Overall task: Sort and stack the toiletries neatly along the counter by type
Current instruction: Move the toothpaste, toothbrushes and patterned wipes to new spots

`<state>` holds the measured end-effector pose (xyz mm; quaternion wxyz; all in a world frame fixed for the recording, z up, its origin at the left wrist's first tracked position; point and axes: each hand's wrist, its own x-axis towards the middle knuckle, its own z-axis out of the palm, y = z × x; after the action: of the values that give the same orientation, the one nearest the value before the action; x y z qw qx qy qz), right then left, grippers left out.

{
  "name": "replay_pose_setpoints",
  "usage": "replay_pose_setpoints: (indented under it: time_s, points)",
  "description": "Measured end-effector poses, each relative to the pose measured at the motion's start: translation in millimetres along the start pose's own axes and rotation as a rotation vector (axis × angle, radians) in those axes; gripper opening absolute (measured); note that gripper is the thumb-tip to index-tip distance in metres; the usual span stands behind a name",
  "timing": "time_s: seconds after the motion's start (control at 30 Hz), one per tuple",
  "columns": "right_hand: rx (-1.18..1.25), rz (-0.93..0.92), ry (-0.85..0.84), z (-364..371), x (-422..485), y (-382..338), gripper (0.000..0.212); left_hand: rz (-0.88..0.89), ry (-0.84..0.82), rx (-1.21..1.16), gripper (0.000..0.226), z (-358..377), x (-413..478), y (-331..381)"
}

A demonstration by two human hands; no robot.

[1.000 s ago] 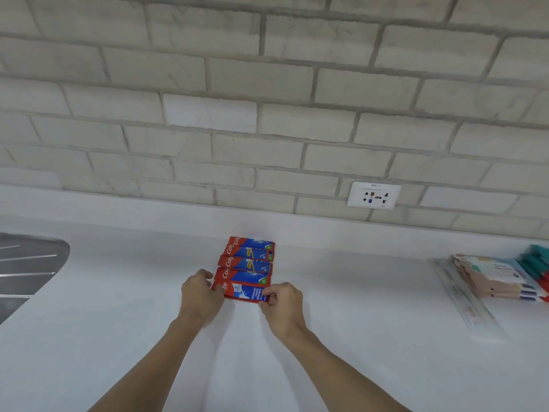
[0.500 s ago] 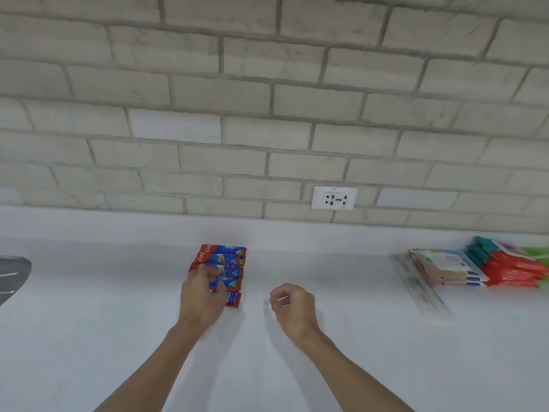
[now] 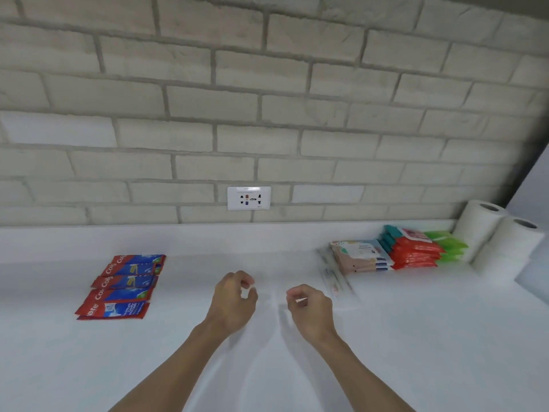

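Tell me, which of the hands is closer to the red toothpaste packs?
The left. The left hand is just right of the toothpaste packs, apart from them; the right hand is farther right still.

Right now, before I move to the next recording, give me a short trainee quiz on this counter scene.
1. True or false: the left hand grips the flat red-and-blue toothpaste sachets.
2. Which lies right beside the white paper rolls: A) green plastic packets, B) a soap bar, C) a cup?
3. Fill in: the white wall socket sits in a pale ____ wall.
Key: 1 false; 2 A; 3 brick.
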<state>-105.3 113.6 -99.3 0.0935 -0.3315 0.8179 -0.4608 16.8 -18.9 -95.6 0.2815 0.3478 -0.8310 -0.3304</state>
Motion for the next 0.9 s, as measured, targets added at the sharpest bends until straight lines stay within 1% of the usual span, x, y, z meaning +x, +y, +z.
replay_pose_setpoints:
  time_s: [0.1,0.27,0.47,0.63,0.8,0.9]
  points:
    - [-0.021,0.011,0.018,-30.4,7.1,23.6,0.025,0.013,-0.032,0.0,0.015,32.3,3.9,25.8]
    - [-0.071,0.029,0.023,-72.3,25.4,58.2,0.015,0.032,-0.083,0.009,0.017,80.9,9.8,65.5]
    - [-0.158,0.043,-0.001,-91.9,59.1,84.0,0.012,0.017,-0.141,0.049,0.02,119.0,16.9,87.8]
    - [-0.249,0.057,-0.059,-97.6,88.6,101.9,0.023,-0.004,-0.197,0.1,0.026,145.9,28.4,97.3]
    - [-0.307,0.06,-0.142,-97.8,105.5,113.3,0.032,-0.052,-0.287,0.151,0.041,169.4,38.3,103.9]
    - [-0.313,0.062,-0.182,-95.8,109.8,118.7,0.037,-0.047,-0.33,0.204,0.047,180.6,42.2,104.6]
